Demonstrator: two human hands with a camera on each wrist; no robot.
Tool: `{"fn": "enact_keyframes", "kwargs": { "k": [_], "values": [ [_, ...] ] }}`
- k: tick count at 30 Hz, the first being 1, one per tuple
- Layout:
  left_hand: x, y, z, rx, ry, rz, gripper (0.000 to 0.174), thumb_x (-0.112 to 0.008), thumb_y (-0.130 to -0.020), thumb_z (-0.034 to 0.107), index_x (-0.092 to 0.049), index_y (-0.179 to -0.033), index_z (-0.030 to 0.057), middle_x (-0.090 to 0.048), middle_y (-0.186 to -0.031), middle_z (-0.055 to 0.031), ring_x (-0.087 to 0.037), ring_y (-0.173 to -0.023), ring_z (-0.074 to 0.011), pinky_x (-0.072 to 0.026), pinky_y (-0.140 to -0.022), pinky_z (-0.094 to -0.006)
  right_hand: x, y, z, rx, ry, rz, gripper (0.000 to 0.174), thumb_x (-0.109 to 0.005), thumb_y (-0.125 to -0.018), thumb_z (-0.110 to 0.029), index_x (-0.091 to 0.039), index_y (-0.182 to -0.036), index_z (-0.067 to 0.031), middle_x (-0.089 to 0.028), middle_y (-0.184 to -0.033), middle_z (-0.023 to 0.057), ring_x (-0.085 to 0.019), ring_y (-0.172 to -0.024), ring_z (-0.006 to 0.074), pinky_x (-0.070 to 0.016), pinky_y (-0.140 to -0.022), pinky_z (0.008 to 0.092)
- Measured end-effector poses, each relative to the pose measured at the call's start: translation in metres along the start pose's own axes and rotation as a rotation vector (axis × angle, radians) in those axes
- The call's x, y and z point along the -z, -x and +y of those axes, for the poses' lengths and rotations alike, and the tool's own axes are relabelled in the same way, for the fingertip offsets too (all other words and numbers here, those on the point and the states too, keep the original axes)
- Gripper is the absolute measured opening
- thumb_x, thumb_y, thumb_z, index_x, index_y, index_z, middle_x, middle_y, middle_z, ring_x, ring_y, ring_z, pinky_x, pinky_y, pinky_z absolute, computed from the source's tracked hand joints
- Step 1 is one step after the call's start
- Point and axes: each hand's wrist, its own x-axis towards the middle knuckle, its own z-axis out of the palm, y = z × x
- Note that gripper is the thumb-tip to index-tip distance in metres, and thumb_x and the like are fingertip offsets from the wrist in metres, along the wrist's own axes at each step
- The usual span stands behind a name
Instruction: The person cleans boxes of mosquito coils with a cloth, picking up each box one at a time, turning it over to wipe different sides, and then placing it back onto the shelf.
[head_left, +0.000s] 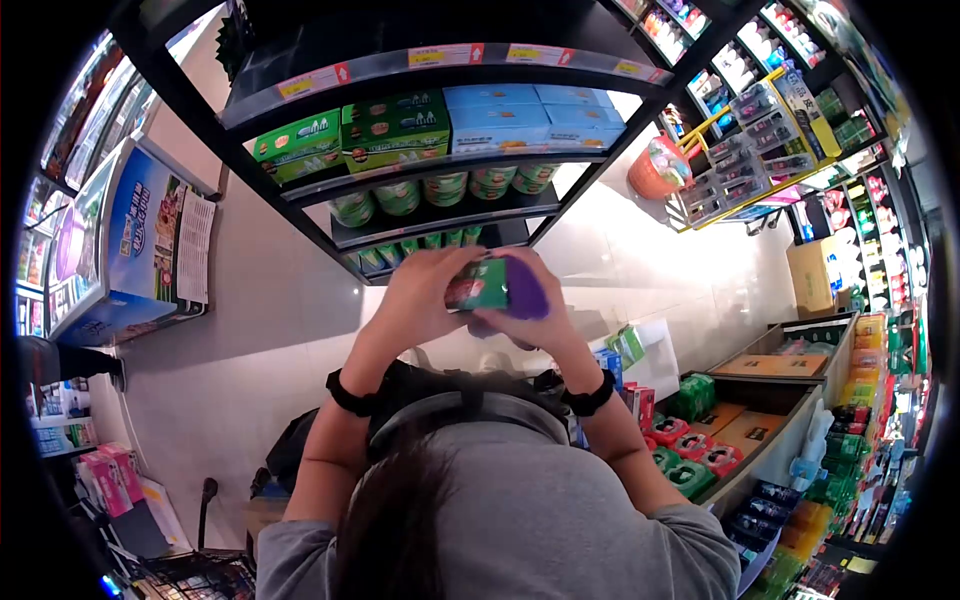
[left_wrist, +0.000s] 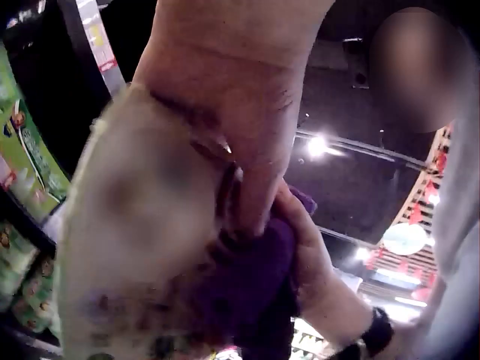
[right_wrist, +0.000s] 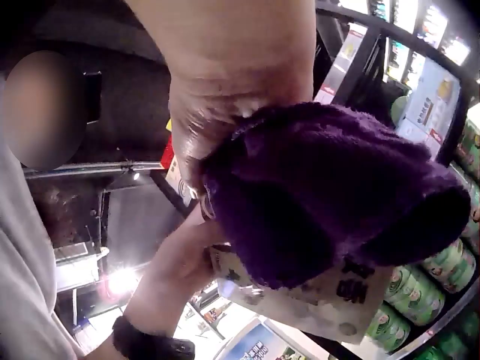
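Note:
In the head view, my left hand (head_left: 420, 295) grips a small box (head_left: 478, 285) with green and red printing, up in front of my chest. My right hand (head_left: 553, 325) holds a plush purple cloth (head_left: 527, 290) against the box's right side. Seen from the left wrist, a pale, blurred face of the box (left_wrist: 142, 202) fills the left, with the cloth (left_wrist: 259, 277) below my left fingers. The right wrist view shows the bunched cloth (right_wrist: 322, 187) covering most of my right fingers, and the box (right_wrist: 315, 304) with dark lettering behind it.
A dark shelf rack stands ahead, bearing green boxes (head_left: 395, 130), blue packs (head_left: 500, 120) and round green-labelled containers (head_left: 445, 187). A yellow display cart (head_left: 760, 140) and an orange basket (head_left: 660, 168) stand at right. Product bins (head_left: 760, 430) flank my right side; a blue display counter (head_left: 140, 235) is at left.

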Motion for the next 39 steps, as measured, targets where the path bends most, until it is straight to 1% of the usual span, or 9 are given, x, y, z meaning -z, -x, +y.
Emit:
{"fn": "enact_keyframes", "kwargs": {
  "k": [4,6,11,16,22,24,26,29,39],
  "values": [
    [0.027,0.011,-0.018,0.025,-0.065,0.123,0.094,-0.082,-0.052,0.022,-0.034,-0.133,0.0099,-0.047,-0.125,-0.0115,-0.048,-0.109,-0.0305,-0.0389,-0.093,-0.0383,0.020,0.006,0.004,-0.236,-0.332,0.170,0.057,-0.072,-0.066,-0.002,-0.045,-0.116,-0.0007,-0.054,-0.102,0.0041,-0.053,-0.093,0.0113,-0.0432,-0.083,0.0247],
    [0.023,0.021,-0.038,0.051,0.405,0.166,0.099,-0.083,-0.053,0.021,-0.029,-0.135,0.0073,-0.048,-0.124,-0.0124,-0.047,-0.112,-0.0267,-0.0381,-0.093,-0.0378,0.023,0.011,0.018,-0.220,-0.494,0.242,0.056,-0.070,-0.069,-0.005,-0.043,-0.118,0.0006,-0.054,-0.103,0.0048,-0.053,-0.094,0.0122,-0.0432,-0.083,0.0245],
    [-0.023,0.040,-0.035,0.210,0.891,0.204,0.067,-0.079,-0.062,0.013,-0.042,-0.117,0.0020,-0.054,-0.106,-0.0044,-0.049,-0.101,-0.0121,-0.0394,-0.088,-0.0282,0.005,0.000,0.009,-0.286,-0.663,0.211,0.043,-0.061,-0.083,-0.019,-0.046,-0.118,0.0014,-0.054,-0.103,0.0050,-0.050,-0.099,0.0125,-0.0384,-0.087,0.0255],
    [-0.011,0.038,-0.034,0.222,0.635,0.338,0.056,-0.078,-0.061,0.014,-0.046,-0.105,0.0010,-0.060,-0.094,-0.0080,-0.060,-0.085,-0.0157,-0.0461,-0.072,-0.0256,0.019,0.004,0.038,-0.621,-0.249,0.395,0.040,-0.045,-0.092,-0.034,-0.055,-0.105,0.0028,-0.060,-0.094,0.0068,-0.054,-0.081,0.0114,-0.0440,-0.070,0.0255],
    [-0.011,0.036,-0.024,0.143,0.044,0.294,0.050,-0.077,-0.061,0.020,-0.050,-0.099,0.0041,-0.061,-0.076,-0.0143,-0.062,-0.068,-0.0290,-0.0477,-0.059,-0.0328,-0.006,0.000,0.021,-0.558,-0.356,0.401,0.032,-0.044,-0.092,-0.024,-0.052,-0.114,-0.0016,-0.056,-0.112,0.0095,-0.056,-0.095,0.0158,-0.0452,-0.078,0.0273],
    [-0.031,0.032,-0.024,0.236,0.015,0.240,0.048,-0.074,-0.060,0.018,-0.050,-0.100,0.0061,-0.060,-0.082,-0.0148,-0.060,-0.071,-0.0312,-0.0475,-0.061,-0.0348,-0.033,0.000,0.009,-0.101,0.252,0.139,0.036,-0.050,-0.087,-0.016,-0.047,-0.121,-0.0039,-0.048,-0.126,0.0113,-0.046,-0.115,0.0254,-0.0365,-0.094,0.0350],
    [-0.042,0.032,-0.036,0.232,-0.025,0.251,0.039,-0.064,-0.063,0.011,-0.048,-0.098,0.0084,-0.058,-0.073,-0.0131,-0.058,-0.069,-0.0341,-0.0449,-0.056,-0.0410,-0.049,0.002,-0.003,-0.099,0.027,0.047,0.046,-0.054,-0.081,-0.014,-0.044,-0.125,-0.0042,-0.042,-0.132,0.0129,-0.032,-0.127,0.0305,-0.0233,-0.103,0.0406],
    [-0.037,0.034,-0.042,0.139,-0.052,0.352,0.035,-0.063,-0.064,0.008,-0.048,-0.095,0.0073,-0.057,-0.072,-0.0131,-0.057,-0.068,-0.0349,-0.0445,-0.054,-0.0415,-0.055,-0.006,-0.028,0.065,0.191,-0.134,0.052,-0.056,-0.078,-0.017,-0.042,-0.126,-0.0029,-0.039,-0.134,0.0121,-0.031,-0.128,0.0291,-0.0212,-0.105,0.0416],
    [-0.014,0.045,-0.033,0.150,0.086,0.432,0.046,-0.073,-0.057,0.012,-0.056,-0.099,0.0082,-0.061,-0.078,-0.0108,-0.060,-0.072,-0.0288,-0.0480,-0.062,-0.0335,-0.031,-0.011,0.059,-0.116,-0.235,0.024,0.045,-0.055,-0.081,-0.010,-0.047,-0.125,-0.0079,-0.041,-0.133,0.0136,-0.032,-0.128,0.0267,-0.0148,-0.108,0.0374]
  ]
}}
